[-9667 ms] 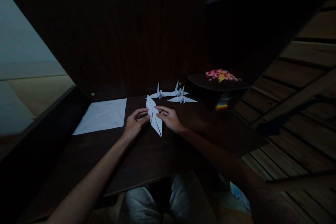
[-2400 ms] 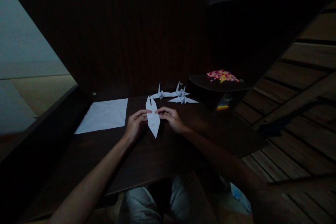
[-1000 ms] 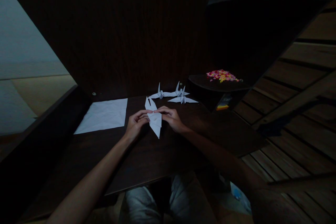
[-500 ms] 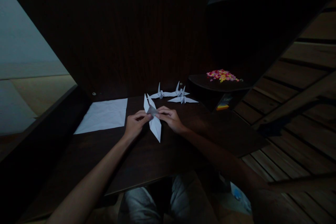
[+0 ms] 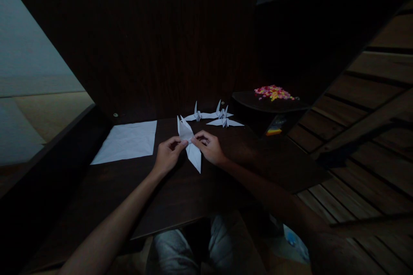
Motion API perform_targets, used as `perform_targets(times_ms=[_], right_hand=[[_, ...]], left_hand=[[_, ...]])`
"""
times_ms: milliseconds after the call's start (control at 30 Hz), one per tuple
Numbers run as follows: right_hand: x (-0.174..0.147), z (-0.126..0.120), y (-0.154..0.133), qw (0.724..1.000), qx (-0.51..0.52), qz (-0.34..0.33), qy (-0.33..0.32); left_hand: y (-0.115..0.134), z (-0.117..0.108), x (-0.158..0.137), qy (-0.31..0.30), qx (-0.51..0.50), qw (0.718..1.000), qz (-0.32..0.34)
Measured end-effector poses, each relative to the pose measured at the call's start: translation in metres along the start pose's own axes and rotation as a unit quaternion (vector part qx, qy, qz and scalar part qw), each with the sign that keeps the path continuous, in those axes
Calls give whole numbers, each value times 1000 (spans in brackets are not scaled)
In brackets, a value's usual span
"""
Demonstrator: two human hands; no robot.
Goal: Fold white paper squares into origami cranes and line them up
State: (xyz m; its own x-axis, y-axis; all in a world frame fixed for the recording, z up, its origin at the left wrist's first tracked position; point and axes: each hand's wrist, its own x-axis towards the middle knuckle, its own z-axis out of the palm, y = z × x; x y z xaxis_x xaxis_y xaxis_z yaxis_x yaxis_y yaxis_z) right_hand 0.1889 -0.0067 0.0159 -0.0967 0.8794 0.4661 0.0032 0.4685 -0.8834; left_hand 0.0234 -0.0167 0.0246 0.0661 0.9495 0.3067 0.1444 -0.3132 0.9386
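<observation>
A partly folded white origami crane (image 5: 194,157) is held just above the dark desk, between both hands. Two narrow points stick up at its far end and one wide point faces me. My left hand (image 5: 168,151) pinches its left edge near the middle, thumb on top. From the other side my right hand (image 5: 209,147) pinches the same middle part, its thumb close to the left one. Behind the hands stand finished paper cranes: one at the left (image 5: 197,116), one at the back right (image 5: 220,114) and one in front of it (image 5: 225,123).
A white sheet of paper (image 5: 129,141) lies flat on the desk (image 5: 174,202) to the left. On a low corner shelf (image 5: 247,99) at the right is a heap of small pink, red and yellow pieces (image 5: 274,93). A dark back panel (image 5: 161,51) rises behind the cranes.
The flap in the middle of the paper now lies up against the far points, its front face spread flat. The near point has swung slightly to the right. Both hands keep their grip.
</observation>
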Motion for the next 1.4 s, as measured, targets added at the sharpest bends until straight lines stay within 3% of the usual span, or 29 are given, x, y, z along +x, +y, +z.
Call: perform_targets(times_ms=[267, 467, 733, 1133, 1400], right_hand=[[-3, 2, 1, 1000, -12, 8, 1], [-3, 0, 1, 1000, 14, -12, -20], [-1, -8, -1, 997, 15, -45, -68], [2, -8, 9, 990, 124, 14, -57], [2, -6, 5, 992, 116, 6, -42]], left_hand=[[4, -1, -3, -33, 47, 997, 53], [4, 0, -2, -45, 10, 994, 96], [5, 0, -1, -37, -66, 994, 77], [7, -4, -2, -3, 2, 997, 80], [1, -3, -1, 30, 4, 996, 87]])
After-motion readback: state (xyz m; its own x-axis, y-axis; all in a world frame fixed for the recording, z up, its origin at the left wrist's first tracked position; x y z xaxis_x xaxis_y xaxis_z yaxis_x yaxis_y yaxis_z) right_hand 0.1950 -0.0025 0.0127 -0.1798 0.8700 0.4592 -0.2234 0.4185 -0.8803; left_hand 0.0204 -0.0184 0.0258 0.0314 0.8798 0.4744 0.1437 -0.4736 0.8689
